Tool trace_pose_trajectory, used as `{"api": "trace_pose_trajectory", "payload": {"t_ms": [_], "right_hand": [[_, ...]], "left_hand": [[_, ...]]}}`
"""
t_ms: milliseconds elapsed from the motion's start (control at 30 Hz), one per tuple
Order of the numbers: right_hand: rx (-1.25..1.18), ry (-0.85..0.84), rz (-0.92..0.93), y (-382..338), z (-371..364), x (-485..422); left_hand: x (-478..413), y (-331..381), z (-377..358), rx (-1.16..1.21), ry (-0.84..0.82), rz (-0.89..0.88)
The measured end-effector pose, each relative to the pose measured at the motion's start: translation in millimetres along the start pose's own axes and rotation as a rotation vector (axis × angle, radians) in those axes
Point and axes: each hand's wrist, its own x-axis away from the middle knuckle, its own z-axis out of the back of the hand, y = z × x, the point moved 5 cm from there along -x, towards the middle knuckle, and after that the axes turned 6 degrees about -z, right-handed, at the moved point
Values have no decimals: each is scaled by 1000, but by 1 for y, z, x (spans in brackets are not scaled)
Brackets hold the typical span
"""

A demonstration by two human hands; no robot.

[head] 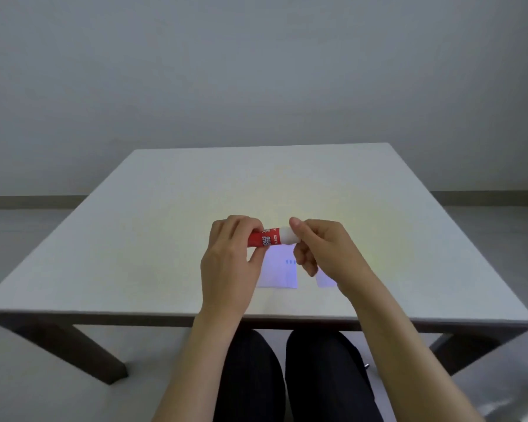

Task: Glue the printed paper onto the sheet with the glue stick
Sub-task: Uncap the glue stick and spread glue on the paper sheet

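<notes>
I hold a red glue stick (267, 238) with white lettering level above the table, lying left to right. My left hand (230, 257) grips its red body. My right hand (320, 248) pinches its white cap (288, 235) at the right end. Below the hands a white sheet (279, 271) with small blue print lies flat on the table. A second smaller white paper (325, 280) lies just to its right, mostly hidden under my right wrist.
The pale table (165, 239) reaches from its near edge at my lap to a far edge by the grey wall. My dark-trousered legs (287, 376) are under the near edge. Dark table legs (83, 348) stand at both near corners.
</notes>
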Motion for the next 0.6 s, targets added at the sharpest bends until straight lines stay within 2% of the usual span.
{"api": "trace_pose_trajectory", "payload": {"t_ms": [100,267,333,400,467,600], "right_hand": [[25,-60,128,-9,4,1],[90,35,21,-8,10,-5],[103,51,93,-9,11,-4],[59,-25,160,-9,11,-3],[57,-59,128,-6,14,-4],[62,-1,-42,2,24,-9]], "left_hand": [[-4,-1,2,-18,10,-9],[-10,6,0,-43,-2,-59],[-10,8,0,-52,-10,-70],[-10,7,0,-48,0,-63],[-11,7,0,-46,5,-62],[-15,13,-9,-45,-40,-61]]}}
